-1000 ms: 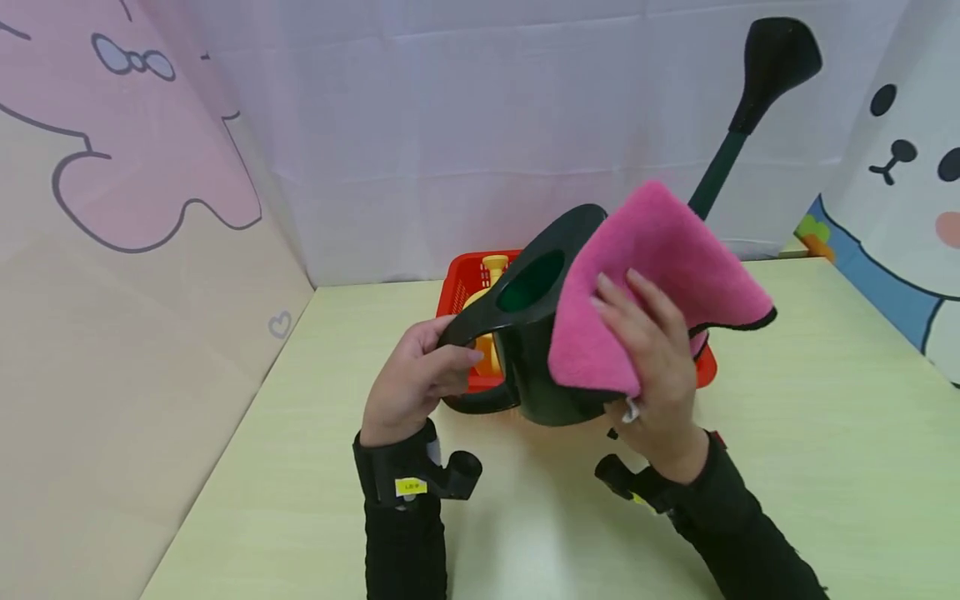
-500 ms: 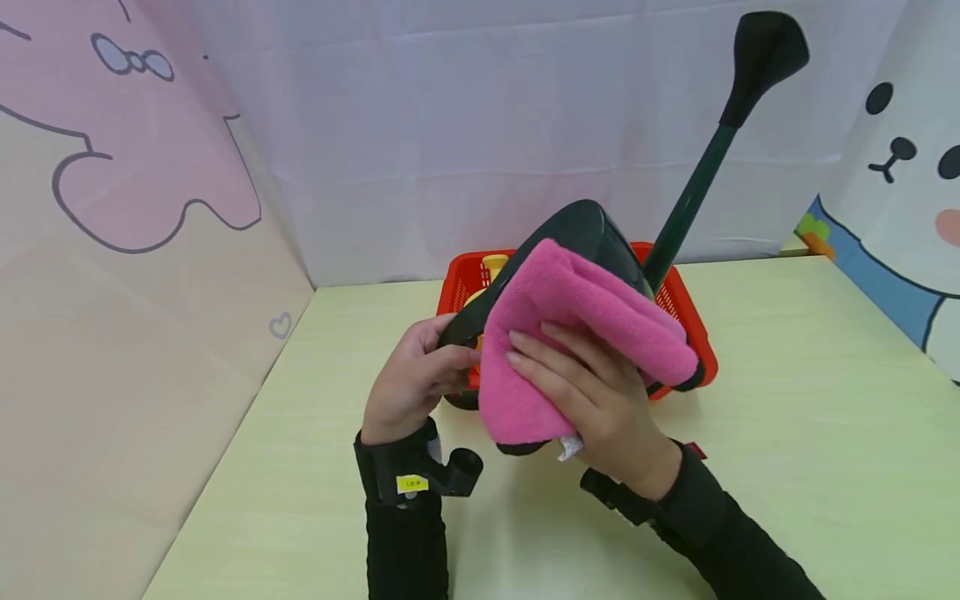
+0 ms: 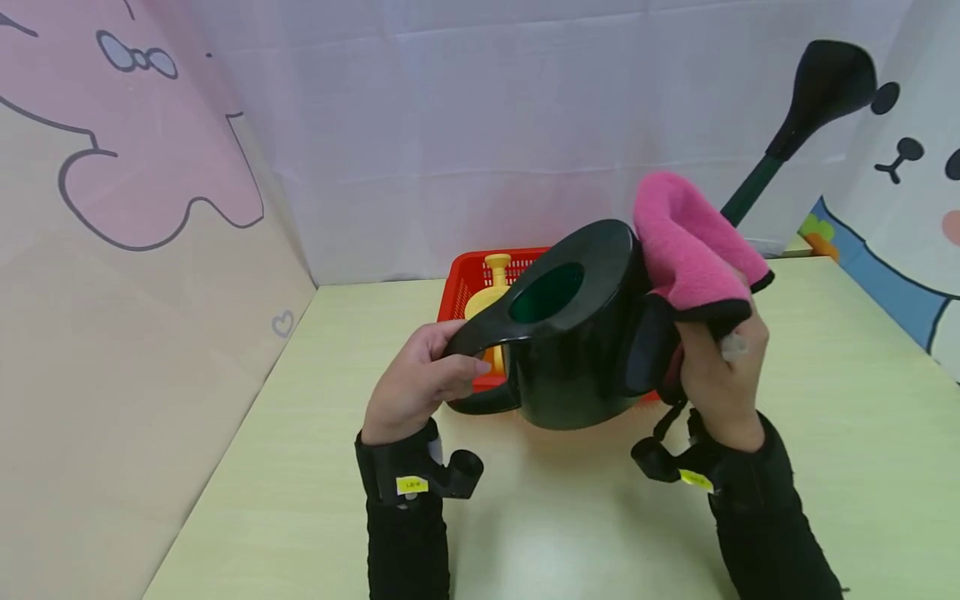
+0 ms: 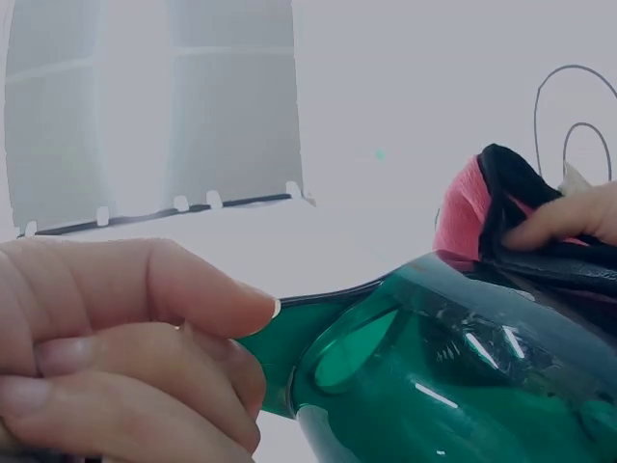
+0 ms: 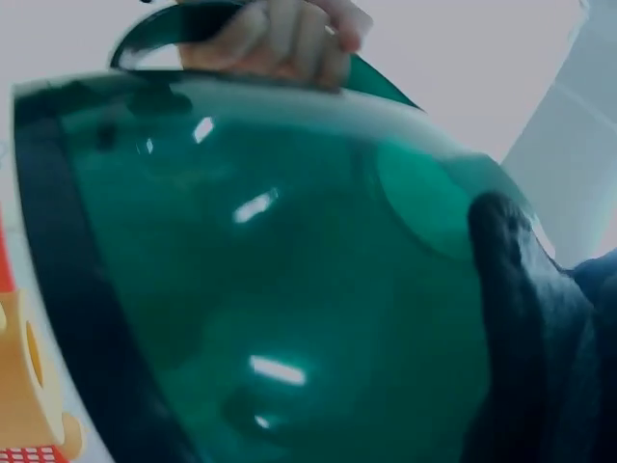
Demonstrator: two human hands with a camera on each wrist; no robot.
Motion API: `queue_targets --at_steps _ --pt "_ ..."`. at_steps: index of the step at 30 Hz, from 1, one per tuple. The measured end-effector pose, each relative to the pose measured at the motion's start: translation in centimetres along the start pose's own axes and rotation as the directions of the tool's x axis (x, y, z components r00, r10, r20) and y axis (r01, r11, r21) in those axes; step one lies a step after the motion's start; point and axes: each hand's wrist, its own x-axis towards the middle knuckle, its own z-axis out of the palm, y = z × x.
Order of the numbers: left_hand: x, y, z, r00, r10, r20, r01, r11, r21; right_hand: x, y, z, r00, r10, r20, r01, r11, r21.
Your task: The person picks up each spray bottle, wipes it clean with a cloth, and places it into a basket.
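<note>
A dark green translucent watering can [image 3: 573, 375] is held in the air, its black-tipped spout [image 3: 832, 83] pointing up to the right. My left hand [image 3: 420, 383] grips its handle [image 3: 480, 329]; in the left wrist view the fingers [image 4: 145, 357] curl round it. On the other side, my right hand [image 3: 723, 375] holds a pink cloth [image 3: 686, 242] with black edging against the can's right side and upper rim, near the spout's base. The cloth's dark face [image 5: 530, 318] lies on the green wall in the right wrist view. Cloth covers part of the right fingers.
Behind the can, a red basket [image 3: 457, 292] stands on the pale table [image 3: 360, 333], with yellow plastic things [image 3: 487, 300] in it, partly hidden by the can. A white curtain [image 3: 420, 150] hangs behind the table. Printed cartoon panels flank both sides.
The right hand and cloth swept left across the can's front, then back right and up to its right side. The spout tip has tilted down to the right. The left hand stays on the handle.
</note>
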Motion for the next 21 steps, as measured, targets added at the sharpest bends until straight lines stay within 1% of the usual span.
queue_targets --at_steps 1,2,3,4,6,7,9,11,13,15,17,18,20,21 --pt "0.0 0.0 0.0 1.0 -0.001 -0.003 0.001 1.0 0.0 0.1 0.0 -0.2 0.999 0.036 0.004 -0.036 0.999 -0.009" --pt "0.0 0.0 0.0 1.0 0.001 -0.006 -0.001 1.0 0.003 0.1 0.1 -0.4 0.999 0.046 0.016 -0.046 0.999 -0.016" --pt "0.0 0.0 0.0 1.0 0.003 -0.011 -0.003 1.0 0.004 0.1 0.1 -0.3 0.999 0.04 0.023 -0.039 0.999 -0.023" --pt "0.1 -0.1 0.0 1.0 0.004 -0.017 -0.004 1.0 0.0 0.0 0.0 -0.2 1.0 0.013 0.027 -0.012 0.999 -0.036" --pt "0.1 -0.2 0.0 0.999 0.012 -0.032 -0.013 1.0 -0.02 -0.1 -0.2 0.5 0.997 -0.073 0.029 0.075 0.994 -0.078" --pt "0.1 -0.3 -0.1 0.999 0.016 -0.043 -0.017 0.999 -0.033 -0.3 -0.4 1.0 0.991 -0.13 0.029 0.132 0.986 -0.099" --pt "0.0 -0.3 -0.2 0.997 0.021 -0.071 -0.025 0.998 -0.057 -0.6 -0.7 2.2 0.967 -0.255 0.024 0.256 0.956 -0.145" --pt "-0.1 -0.4 -0.2 0.994 0.028 -0.104 -0.037 0.995 -0.087 -1.1 -1.1 3.2 0.934 -0.353 0.044 0.355 0.914 -0.198" --pt "-0.2 -0.3 -0.2 0.99 0.036 -0.136 -0.052 0.992 -0.115 -1.9 -1.4 4.0 0.901 -0.423 0.091 0.432 0.869 -0.241" --pt "-0.2 -0.3 -0.1 0.986 0.044 -0.161 -0.067 0.988 -0.14 -2.6 -1.7 4.6 0.865 -0.468 0.181 0.502 0.815 -0.291" --pt "-0.1 -0.3 -0.1 0.983 0.054 -0.176 -0.085 0.982 -0.17 -3.4 -2.0 5.1 0.825 -0.479 0.301 0.561 0.758 -0.332" --pt "0.0 -0.4 -0.1 0.982 0.06 -0.179 -0.093 0.979 -0.18 -3.8 -2.1 5.3 0.8 -0.478 0.361 0.592 0.727 -0.348" --pt "0.1 -0.5 -0.2 0.981 0.072 -0.179 -0.108 0.974 -0.199 -4.5 -2.3 5.6 0.735 -0.46 0.498 0.662 0.643 -0.384" --pt "0.2 -0.5 -0.2 0.981 0.076 -0.18 -0.113 0.973 -0.203 -4.9 -2.4 5.7 0.703 -0.442 0.558 0.692 0.608 -0.39"
